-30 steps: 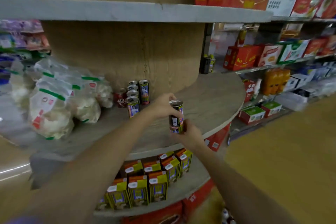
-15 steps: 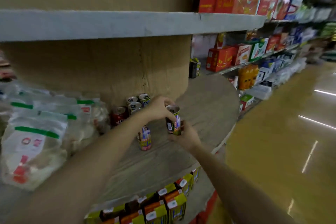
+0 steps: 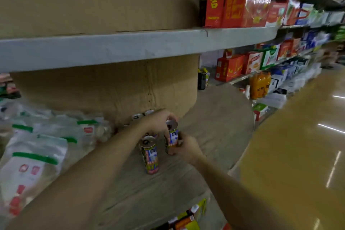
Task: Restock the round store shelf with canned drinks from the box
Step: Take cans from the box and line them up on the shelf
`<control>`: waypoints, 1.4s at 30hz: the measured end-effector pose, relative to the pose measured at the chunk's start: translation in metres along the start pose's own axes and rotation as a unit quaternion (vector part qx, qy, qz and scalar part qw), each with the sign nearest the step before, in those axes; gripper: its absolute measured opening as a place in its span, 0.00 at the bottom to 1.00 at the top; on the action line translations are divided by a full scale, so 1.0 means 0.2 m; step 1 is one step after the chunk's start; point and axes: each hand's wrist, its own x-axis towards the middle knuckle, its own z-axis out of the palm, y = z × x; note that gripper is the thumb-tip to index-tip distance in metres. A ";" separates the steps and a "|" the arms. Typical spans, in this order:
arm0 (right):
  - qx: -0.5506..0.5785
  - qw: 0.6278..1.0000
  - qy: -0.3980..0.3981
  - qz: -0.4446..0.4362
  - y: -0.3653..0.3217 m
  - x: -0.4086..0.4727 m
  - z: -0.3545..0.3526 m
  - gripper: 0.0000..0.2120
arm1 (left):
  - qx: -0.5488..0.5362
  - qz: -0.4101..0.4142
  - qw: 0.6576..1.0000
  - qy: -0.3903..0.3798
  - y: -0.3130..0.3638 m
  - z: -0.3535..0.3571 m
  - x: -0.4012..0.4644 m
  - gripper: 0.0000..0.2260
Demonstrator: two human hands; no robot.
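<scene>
A tall drink can (image 3: 172,137) with a colourful label stands upright on the round wooden shelf (image 3: 220,121). My left hand (image 3: 158,119) grips its top rim from the left. My right hand (image 3: 187,146) holds its lower side from the right. A second can (image 3: 150,155) of the same kind stands free just in front and to the left. More cans (image 3: 139,116) stand behind my left hand against the cardboard core, partly hidden. The box is not in view.
Clear bags with green strips (image 3: 37,153) lie on the shelf at the left. The upper shelf's grey rim (image 3: 130,46) overhangs. Small drink cartons (image 3: 188,218) fill the tier below. Wall shelves with red boxes (image 3: 229,67) line the aisle at the right.
Both hands have carried the can forward and down from mid-air onto the shelf beside the earlier placed can. The view has moved closer and turned right.
</scene>
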 end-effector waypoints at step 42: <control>-0.069 0.993 -0.094 -0.021 -0.03 0.47 0.32 0.23 | 0.064 -0.093 0.987 0.112 -0.35 0.02 0.20 0.07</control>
